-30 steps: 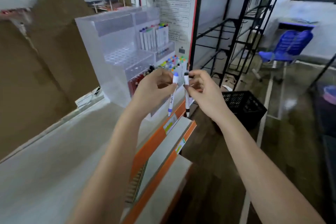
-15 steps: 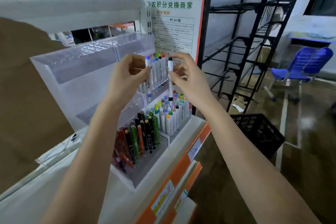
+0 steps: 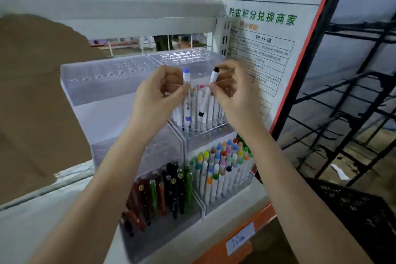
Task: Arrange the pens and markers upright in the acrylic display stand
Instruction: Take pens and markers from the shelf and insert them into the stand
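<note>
A tiered clear acrylic display stand (image 3: pixel 100 83) sits on a white shelf. My left hand (image 3: pixel 154 98) pinches a white marker with blue caps (image 3: pixel 186 100), held upright over the middle right tier. My right hand (image 3: pixel 233 94) pinches a white marker with black caps (image 3: pixel 206 96), tilted, its lower end over the same tier. That tier holds several white markers (image 3: pixel 214 111). The bottom right tier is packed with coloured-cap markers (image 3: pixel 222 167). Dark, red and green pens (image 3: pixel 162 191) stand in the bottom left tier. The top tiers' holes show nothing in them.
A printed poster with a red edge (image 3: pixel 270 34) stands just right of the stand. A black metal rack (image 3: pixel 351 92) and a black crate (image 3: pixel 355 214) lie further right. Brown cardboard (image 3: pixel 36 92) fills the left. An orange shelf edge (image 3: pixel 246 229) runs below.
Both hands rose with their markers from below the shelf edge up to the middle right tier. The black-capped marker has tilted. The view has closed in on the stand.
</note>
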A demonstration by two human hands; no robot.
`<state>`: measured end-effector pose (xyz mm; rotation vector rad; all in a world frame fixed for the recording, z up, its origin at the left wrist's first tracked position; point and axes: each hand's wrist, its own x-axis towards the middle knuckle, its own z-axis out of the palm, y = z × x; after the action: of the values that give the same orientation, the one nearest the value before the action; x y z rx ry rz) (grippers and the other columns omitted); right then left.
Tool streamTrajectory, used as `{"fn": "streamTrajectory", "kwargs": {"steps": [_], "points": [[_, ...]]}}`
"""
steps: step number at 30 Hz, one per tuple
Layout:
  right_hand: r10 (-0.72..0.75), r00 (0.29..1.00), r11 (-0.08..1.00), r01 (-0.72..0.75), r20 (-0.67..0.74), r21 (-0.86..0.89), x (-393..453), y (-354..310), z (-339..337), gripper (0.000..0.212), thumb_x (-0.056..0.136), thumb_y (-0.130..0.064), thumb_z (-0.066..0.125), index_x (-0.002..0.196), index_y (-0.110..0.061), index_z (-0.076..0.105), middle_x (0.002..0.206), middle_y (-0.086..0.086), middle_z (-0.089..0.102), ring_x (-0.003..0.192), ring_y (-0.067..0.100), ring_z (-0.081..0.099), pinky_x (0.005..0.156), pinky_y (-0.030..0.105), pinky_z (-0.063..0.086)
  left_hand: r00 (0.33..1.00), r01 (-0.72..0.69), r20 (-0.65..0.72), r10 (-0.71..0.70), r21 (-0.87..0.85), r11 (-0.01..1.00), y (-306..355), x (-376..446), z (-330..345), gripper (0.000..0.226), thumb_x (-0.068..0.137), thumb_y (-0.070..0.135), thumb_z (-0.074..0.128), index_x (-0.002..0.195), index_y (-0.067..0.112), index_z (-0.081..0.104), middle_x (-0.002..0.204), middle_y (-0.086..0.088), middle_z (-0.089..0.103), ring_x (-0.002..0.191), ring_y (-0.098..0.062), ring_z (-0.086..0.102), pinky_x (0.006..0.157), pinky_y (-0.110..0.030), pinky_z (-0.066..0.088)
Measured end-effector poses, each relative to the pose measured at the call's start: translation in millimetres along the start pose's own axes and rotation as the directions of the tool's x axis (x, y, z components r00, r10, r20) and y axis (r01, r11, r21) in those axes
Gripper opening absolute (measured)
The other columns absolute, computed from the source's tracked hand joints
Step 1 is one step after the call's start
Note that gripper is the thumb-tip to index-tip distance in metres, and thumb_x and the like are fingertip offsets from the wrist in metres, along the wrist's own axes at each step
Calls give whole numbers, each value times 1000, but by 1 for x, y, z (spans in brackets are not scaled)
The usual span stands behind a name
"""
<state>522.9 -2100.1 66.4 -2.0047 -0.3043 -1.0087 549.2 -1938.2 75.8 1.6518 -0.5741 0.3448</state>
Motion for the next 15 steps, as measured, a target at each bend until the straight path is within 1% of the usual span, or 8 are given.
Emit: {"fn": "streamTrajectory", "kwargs": {"steps": [2, 5, 7, 9, 12, 15], "points": [[-42, 998, 999, 43, 48, -31, 2, 9, 5, 31, 84, -10, 67, 111, -16, 52, 86, -17, 56, 79, 3, 62, 76, 20, 54, 1000, 14, -22, -14, 0, 1000, 0, 1, 3, 22, 86, 5, 64, 88, 26, 57, 83, 3, 63, 76, -15, 59, 81, -41, 54], [-92, 990, 990, 103, 107, -101, 3, 20, 11, 30, 85, -13, 67, 112, -7, 57, 84, -9, 56, 78, 6, 58, 70, 16, 50, 997, 45, -55, -46, -16, 999, -1, 1, 7, 21, 86, 5, 65, 90, 25, 58, 81, 5, 65, 75, -12, 62, 81, -41, 56], [-146, 982, 971, 165, 117, -174, 3, 27, 15, 29, 85, -14, 67, 112, -6, 59, 85, -5, 60, 83, 10, 53, 71, 16, 40, 996, 52, -70, -53, -16, 999, 0, 0, 8, 20, 86, 4, 64, 90, 23, 58, 79, 5, 65, 74, -10, 63, 80, -38, 57], [-238, 966, 937, 257, 105, -237, 5, 32, 15, 28, 84, -15, 68, 109, -5, 60, 85, 1, 65, 89, 14, 50, 72, 14, 33, 995, 46, -84, -46, -3, 999, 0, -1, 10, 18, 86, 4, 63, 92, 21, 58, 79, 5, 65, 74, -10, 62, 78, -35, 57], [-321, 938, 903, 344, 127, -259, 10, 30, 17, 25, 82, -15, 69, 104, -4, 63, 84, 4, 67, 91, 19, 51, 74, 22, 38, 993, 43, -109, -42, 9, 999, 0, -3, 10, 17, 86, 5, 63, 92, 19, 58, 76, 8, 64, 71, -7, 62, 76, -31, 57], [-354, 921, 879, 387, 161, -279, 12, 30, 24, 15, 83, -18, 69, 87, -5, 62, 79, 5, 63, 85, 21, 50, 69, 31, 42, 992, 37, -125, -33, 27, 999, -1, -4, 10, 15, 87, 5, 63, 93, 18, 58, 77, 7, 65, 71, -7, 62, 76, -30, 56]]}}
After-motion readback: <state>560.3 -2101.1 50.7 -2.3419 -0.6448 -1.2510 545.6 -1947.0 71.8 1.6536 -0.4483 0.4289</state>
